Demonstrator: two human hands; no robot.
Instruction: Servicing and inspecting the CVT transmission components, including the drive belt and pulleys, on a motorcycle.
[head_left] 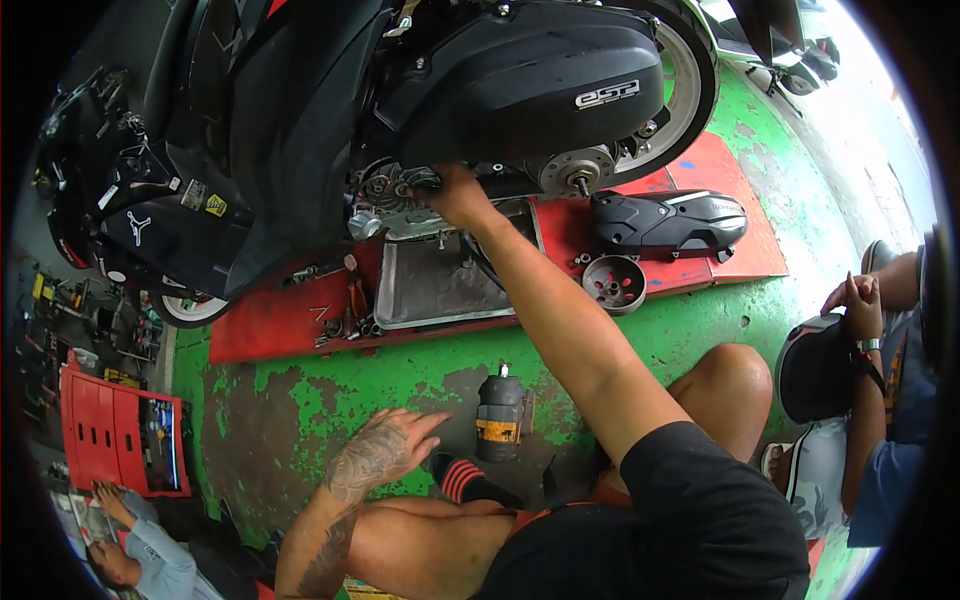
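A black scooter (pixel 300 150) stands across the far side, with its dark engine-side cover (pixel 520 75) facing me. My right arm stretches up to it, and my right hand (pixel 460 195) is at the engine, beside a finned metal part (pixel 395 187) under that cover. Its fingers are hidden, so I cannot tell what they touch. To the right of that hand a round metal disc with a shaft (pixel 577 172) shows. My left hand (pixel 385 452), tattooed, hovers over my left knee with fingers stretched out and nothing in it. Nearest to it, on the floor, stands a dark canister with a yellow label (pixel 498 415).
On the red platform (pixel 250 335) lie a metal tray (pixel 440 285), pliers (pixel 357 290), small tools, a removed black cover (pixel 670 222) and a round drum (pixel 613 283). A seated person (pixel 880 400) with a helmet (pixel 808 370) is at right; another person (pixel 165 560) is lower left, near a red tool cabinet (pixel 100 425).
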